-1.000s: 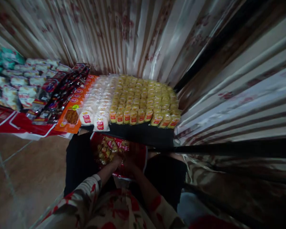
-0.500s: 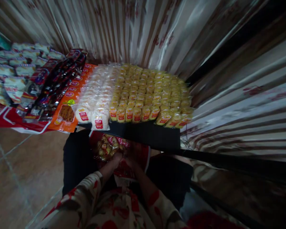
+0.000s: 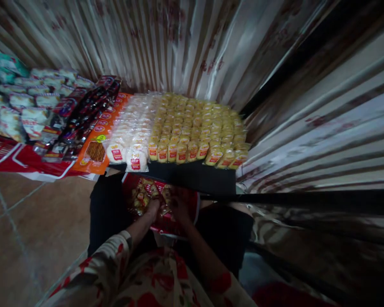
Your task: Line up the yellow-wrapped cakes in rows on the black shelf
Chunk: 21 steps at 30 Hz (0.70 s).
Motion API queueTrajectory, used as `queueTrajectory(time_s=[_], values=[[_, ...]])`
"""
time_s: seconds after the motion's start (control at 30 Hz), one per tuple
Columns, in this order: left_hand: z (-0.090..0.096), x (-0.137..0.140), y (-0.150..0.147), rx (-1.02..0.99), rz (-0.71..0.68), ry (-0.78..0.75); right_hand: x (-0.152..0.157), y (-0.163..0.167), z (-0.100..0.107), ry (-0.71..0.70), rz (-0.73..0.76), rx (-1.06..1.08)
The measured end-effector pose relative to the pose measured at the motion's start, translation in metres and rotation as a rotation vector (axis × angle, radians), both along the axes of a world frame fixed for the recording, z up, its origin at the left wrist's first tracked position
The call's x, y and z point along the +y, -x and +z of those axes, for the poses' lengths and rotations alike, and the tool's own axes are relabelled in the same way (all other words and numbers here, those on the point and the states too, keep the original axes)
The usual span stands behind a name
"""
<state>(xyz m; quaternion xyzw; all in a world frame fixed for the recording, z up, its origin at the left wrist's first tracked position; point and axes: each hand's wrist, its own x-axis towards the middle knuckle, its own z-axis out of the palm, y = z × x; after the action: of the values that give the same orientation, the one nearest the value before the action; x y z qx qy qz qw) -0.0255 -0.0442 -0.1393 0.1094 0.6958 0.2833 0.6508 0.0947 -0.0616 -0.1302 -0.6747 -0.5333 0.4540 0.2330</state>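
A red plastic basket point(image 3: 196, 209) sits on my lap between my knees. Inside, mostly to the left, lie several small clear-wrapped snacks point(image 3: 140, 198), golden brown with bits of red. My left hand point(image 3: 153, 207) reaches down among them, its fingertips hidden. A few inches to the right, my right hand point(image 3: 178, 209) is in the basket too, beside wrapped snack pieces point(image 3: 166, 195) that lie between the two hands. The light is dim and the fingers are blurred, so their grip does not show.
A dark table point(image 3: 192, 175) above my lap bears rows of yellow packaged cakes point(image 3: 195, 128) and white packets point(image 3: 136, 160). Leftward are an orange bag point(image 3: 94, 153), dark packages point(image 3: 80, 115) and white packs point(image 3: 35, 121). Striped curtain point(image 3: 166, 47) hangs behind; a black bar point(image 3: 291, 198) runs right.
My hands, close together before, have moved apart; snack pieces now show between them. The view has shifted slightly. The rows on the table look the same.
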Motion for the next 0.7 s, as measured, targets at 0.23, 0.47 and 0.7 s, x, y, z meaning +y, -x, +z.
queueTrajectory(time_s=[0.23, 0.47, 0.7], values=[[0.046, 0.007, 0.004, -0.139, 0.03, -0.134, -0.03, -0.014, 0.04, -0.173, -0.031, 0.099], [0.097, -0.002, -0.007, -0.284, -0.06, -0.276, -0.06, -0.036, 0.075, -0.319, -0.14, 0.122], [0.135, -0.001, -0.021, -0.48, -0.255, -0.471, -0.069, -0.055, 0.112, -0.351, -0.301, 0.242]])
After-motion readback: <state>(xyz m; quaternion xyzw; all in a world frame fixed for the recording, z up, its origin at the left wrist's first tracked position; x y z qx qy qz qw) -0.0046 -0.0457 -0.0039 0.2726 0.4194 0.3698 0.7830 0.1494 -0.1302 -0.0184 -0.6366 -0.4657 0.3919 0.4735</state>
